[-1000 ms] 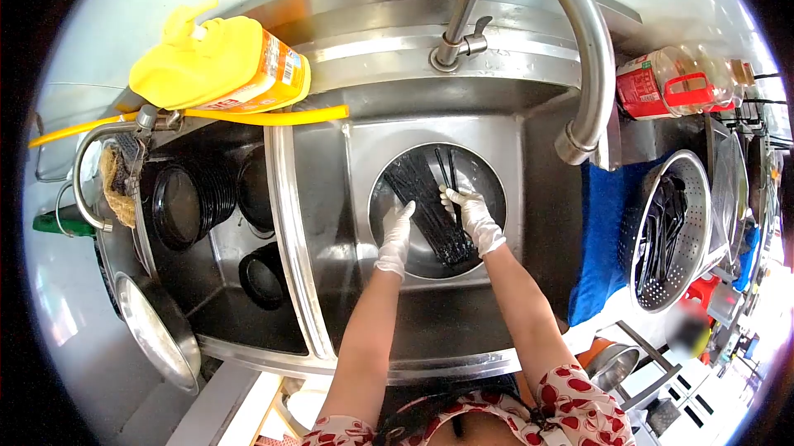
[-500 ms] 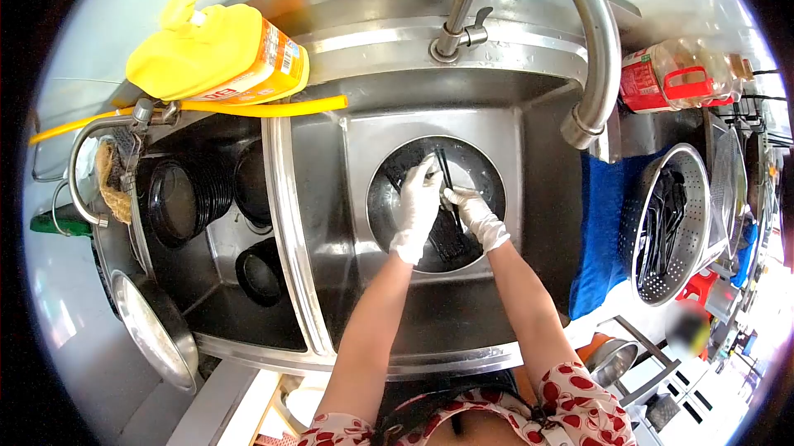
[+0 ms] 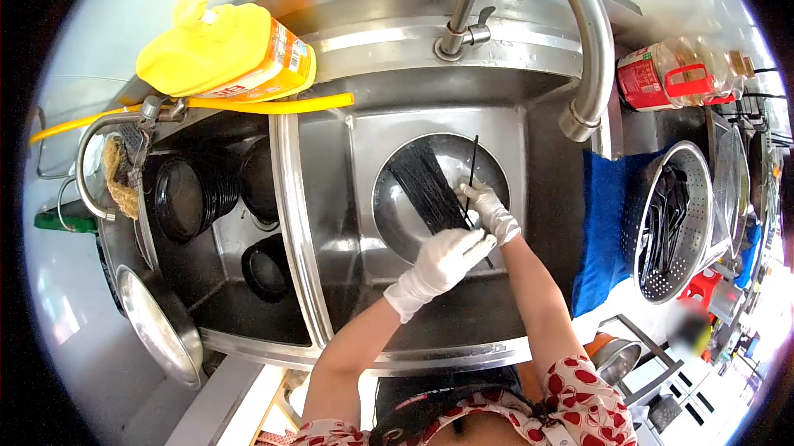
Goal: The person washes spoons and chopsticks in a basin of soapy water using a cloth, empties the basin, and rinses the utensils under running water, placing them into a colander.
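Note:
Both of my hands wear white gloves over a round metal bowl (image 3: pixel 397 235) in the sink. My right hand (image 3: pixel 494 213) is closed on one or two thin black chopsticks (image 3: pixel 473 163), whose upper end points toward the tap. My left hand (image 3: pixel 447 266) crosses the bowl's near rim, its fingers pressed together at the chopsticks' lower end, which sticks out beneath them. Exactly how the left fingers wrap them is partly hidden. A thick bundle of black chopsticks (image 3: pixel 426 185) lies slanted inside the bowl, beside my right hand.
A tap (image 3: pixel 591 74) arches over the sink's right side. Stacked black dishes (image 3: pixel 186 198) fill the left basin. A yellow jug (image 3: pixel 231 53) and yellow hose (image 3: pixel 273 104) are behind it. Right are a blue cloth (image 3: pixel 604 231) and a colander (image 3: pixel 695 239) of black utensils.
My left hand has moved from the bowl's middle toward me, to its near rim. My right hand has shifted slightly right. The chopstick bundle now lies uncovered.

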Tool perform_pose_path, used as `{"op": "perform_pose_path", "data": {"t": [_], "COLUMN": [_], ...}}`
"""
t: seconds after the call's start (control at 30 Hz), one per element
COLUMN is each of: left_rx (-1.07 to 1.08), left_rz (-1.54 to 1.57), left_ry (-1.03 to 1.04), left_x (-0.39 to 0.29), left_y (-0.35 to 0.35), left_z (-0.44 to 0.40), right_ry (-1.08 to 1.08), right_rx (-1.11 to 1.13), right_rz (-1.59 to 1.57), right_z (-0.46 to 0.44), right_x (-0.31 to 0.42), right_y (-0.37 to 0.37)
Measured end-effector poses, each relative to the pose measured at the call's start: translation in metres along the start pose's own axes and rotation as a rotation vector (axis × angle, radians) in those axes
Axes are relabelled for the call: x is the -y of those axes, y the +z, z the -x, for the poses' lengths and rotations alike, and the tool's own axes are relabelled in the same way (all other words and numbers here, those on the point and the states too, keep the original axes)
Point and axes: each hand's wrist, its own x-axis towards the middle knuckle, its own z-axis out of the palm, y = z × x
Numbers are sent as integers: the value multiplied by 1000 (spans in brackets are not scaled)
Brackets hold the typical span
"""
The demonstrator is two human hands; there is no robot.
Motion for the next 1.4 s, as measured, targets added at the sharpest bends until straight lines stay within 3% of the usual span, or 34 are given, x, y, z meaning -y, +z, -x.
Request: {"op": "perform_pose_path", "data": {"t": [0.07, 0.13, 0.2, 0.23, 0.3, 0.33, 0.4, 0.43, 0.47, 0.5, 0.53, 0.57, 0.6, 0.63, 0.7, 0.73, 0.77, 0.8, 0.87, 0.97, 1.0, 1.07, 1.13, 1.17, 1.2, 1.27, 1.33, 1.37, 1.4], "left_rx": [126, 346, 539, 683, 249, 29, -425, -408, -677, -654, -612, -556, -709, -847, -832, -719, -791, -737, -759, -743, -745, -738, -648, -510, -526, -556, -651, -463, -457], "left_rz": [-14, -49, -236, -285, -250, -226, 255, 462, 629, 999, 1378, 1391, 1551, 1720, 1518, 1433, 1601, 1334, 1191, 1170, 1248, 1417, 1203, 1033, 986, 890, 1314, 1095, 1125], "left_ry": [60, -4, -178, -377, -606, -770, -1454, -1547, -1604, -1661, -1685, -1534, -1397, -1243, -1488, -1599, -1533, -1502, -1596, -1686, -1729, -1796, -1556, -1734, -1758, -1804, -1660, -1846, -1740], "left_x": [15, 41, 50, 50, 75, 88, 121, 159, 171, 169, 167, 184, 182, 180, 168, 179, 151, 158, 153, 159, 152, 140, 154, 154, 155, 157, 135, 128, 120], "left_y": [27, 50, 56, 55, 68, 74, 83, 96, 107, 105, 101, 123, 138, 152, 146, 145, 107, 110, 98, 110, 106, 101, 135, 135, 134, 132, 101, 85, 96], "left_z": [30, 60, 65, 67, 87, 90, 78, 101, 98, 91, 84, 106, 121, 137, 143, 145, 105, 115, 103, 125, 117, 97, 120, 126, 128, 131, 100, 89, 99], "right_ry": [103, 57, -30, -92, -291, -99, -263, -304, -446, -383, -544, -708, -575, -619, -787, -300, -714, -457, -628, -482, -523, -710, -676, -515, -331, -243, -96, -87, -35], "right_rx": [91, 122, 105, 73, 59, 64, -181, -235, -291, -265, -251, -250, -300, -255, -89, -61, -330, -267, -473, -541, -434, -457, -250, -156, -169, -191, -41, -52, 25], "right_rz": [96, 276, 462, 557, 657, 412, 374, 363, 543, 928, 1013, 1098, 1346, 1391, 1297, 1066, 1177, 982, 1068, 935, 861, 1314, 1198, 1070, 792, 450, 278, 140, 274], "right_z": [5, -12, -32, -42, -26, -20, -53, -42, -31, 13, -14, -40, -13, -2, 1, 1, 1, 0, -21, -16, -6, 26, 4, -5, -5, -27, -15, -15, -10], "right_x": [15, 5, -13, -23, 8, 27, 23, 36, 36, 74, 29, -14, -4, -12, -5, 9, 14, 14, -4, -1, 5, 9, -32, -29, -10, -25, -16, -25, -35], "right_y": [2, -5, -13, -15, 1, 10, 21, 46, 67, 97, 104, 111, 132, 130, 116, 97, 85, 75, 51, 51, 60, 83, 76, 66, 59, 26, 3, -6, -7]}}
